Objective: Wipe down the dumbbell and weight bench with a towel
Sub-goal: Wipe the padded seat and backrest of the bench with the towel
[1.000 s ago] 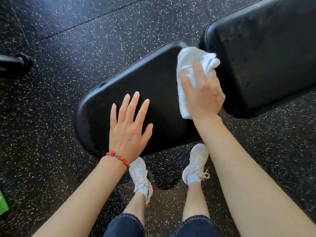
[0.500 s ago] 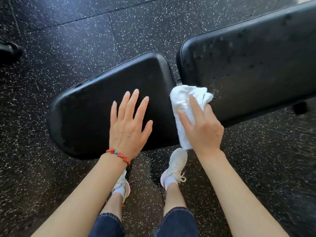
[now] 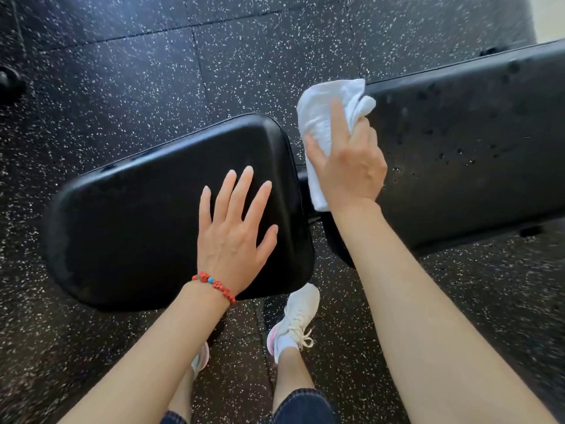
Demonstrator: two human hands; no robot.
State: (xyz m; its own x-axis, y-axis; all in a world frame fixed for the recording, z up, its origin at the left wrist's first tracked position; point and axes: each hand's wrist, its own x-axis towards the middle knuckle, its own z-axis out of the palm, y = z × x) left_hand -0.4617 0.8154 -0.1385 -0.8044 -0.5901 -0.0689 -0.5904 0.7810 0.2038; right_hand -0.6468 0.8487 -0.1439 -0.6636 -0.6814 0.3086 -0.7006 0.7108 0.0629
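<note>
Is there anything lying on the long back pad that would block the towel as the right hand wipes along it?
Nothing visible does. The right hand presses the towel on the near end of the back pad, whose surface shows only small dark spots. The left hand rests apart, on the seat pad.

Bench backrest cut off at right edge, near end under towel

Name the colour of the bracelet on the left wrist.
Red beads with one turquoise bead, on the bracelet at the left wrist; head view shows it.
</note>
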